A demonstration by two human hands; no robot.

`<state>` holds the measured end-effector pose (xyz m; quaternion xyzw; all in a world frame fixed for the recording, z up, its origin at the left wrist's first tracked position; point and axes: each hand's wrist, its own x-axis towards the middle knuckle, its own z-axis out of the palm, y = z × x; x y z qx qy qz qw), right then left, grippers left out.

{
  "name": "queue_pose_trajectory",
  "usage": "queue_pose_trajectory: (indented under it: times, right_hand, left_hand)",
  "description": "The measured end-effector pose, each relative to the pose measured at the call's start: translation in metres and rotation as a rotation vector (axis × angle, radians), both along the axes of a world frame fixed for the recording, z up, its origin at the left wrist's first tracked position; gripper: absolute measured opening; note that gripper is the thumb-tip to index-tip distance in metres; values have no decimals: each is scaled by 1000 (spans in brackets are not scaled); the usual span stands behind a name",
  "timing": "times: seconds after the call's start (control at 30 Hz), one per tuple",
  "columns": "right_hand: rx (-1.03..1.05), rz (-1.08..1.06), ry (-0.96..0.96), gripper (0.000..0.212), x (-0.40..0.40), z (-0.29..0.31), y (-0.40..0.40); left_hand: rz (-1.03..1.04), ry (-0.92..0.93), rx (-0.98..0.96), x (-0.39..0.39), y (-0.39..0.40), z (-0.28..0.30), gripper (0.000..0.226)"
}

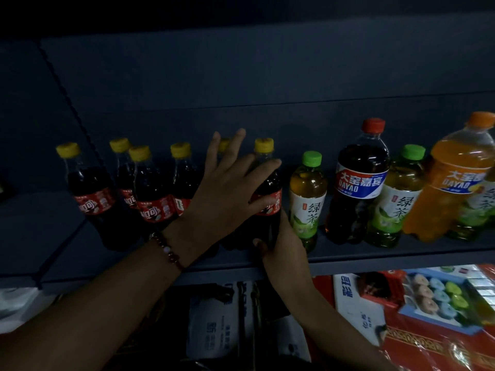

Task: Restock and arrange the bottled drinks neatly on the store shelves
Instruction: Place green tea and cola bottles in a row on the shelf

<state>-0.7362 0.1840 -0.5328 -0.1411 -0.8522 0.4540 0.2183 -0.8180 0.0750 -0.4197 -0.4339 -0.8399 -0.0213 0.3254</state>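
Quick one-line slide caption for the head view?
Left hand spread over yellow-capped dark cola bottle; right hand grips its base on dark shelf.

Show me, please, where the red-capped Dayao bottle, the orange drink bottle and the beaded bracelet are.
red-capped Dayao bottle (361, 182), head view, on its blue label.
orange drink bottle (452, 167), head view, on its upper body.
beaded bracelet (168, 250), head view, on the beads at the left wrist.

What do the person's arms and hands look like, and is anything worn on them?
Both forearms are bare, with no sleeves in view. The left hand has a bracelet of dark red beads with one pale bead at the wrist. The right hand shows no jewellery or glove.
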Motion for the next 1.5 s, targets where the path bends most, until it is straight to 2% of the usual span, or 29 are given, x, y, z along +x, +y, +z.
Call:
queue_pose_trajectory:
  times: [0.17, 0.4, 0.57, 0.7, 0.77, 0.83, 1.1, 1.2, 1.3, 1.43, 1.5]
  right_hand:
    - [115, 36, 33, 81, 20, 13, 7]
    - [539, 39, 124, 62, 47, 62, 26]
    - [713, -35, 251, 50, 43, 106, 47]
    - [869, -51, 158, 52, 23, 125, 69]
    - [883, -42, 65, 52, 12, 129, 78]
    - [812, -20, -2, 50, 5, 128, 82]
    - [621, -42, 65, 36, 6, 130, 78]
    - [612, -39, 61, 35, 13, 132, 72]
    - [623, -18, 17, 36, 30, 142, 63]
    - [582, 53, -93, 36, 57, 187, 50]
    - [558, 102, -149, 36, 72, 218, 44]
  left_hand:
    - [22, 23, 10, 1, 1, -5, 68]
    - [72, 57, 71, 10, -1, -20, 71]
    - [106, 76, 132, 20, 3, -38, 75]
    - [132, 42, 178, 26, 7, -48, 82]
    - [125, 23, 197, 28, 8, -53, 84]
    - [107, 8, 208, 30, 9, -57, 83]
    - [-90, -122, 283, 47, 6, -72, 49]
    - [-171, -273, 315, 60, 2, -68, 48]
    - [-179, -555, 350, 81, -5, -57, 54]
    - [-102, -962, 400, 114, -8, -20, 67]
    - [-130, -1035, 466, 129, -9, 7, 75]
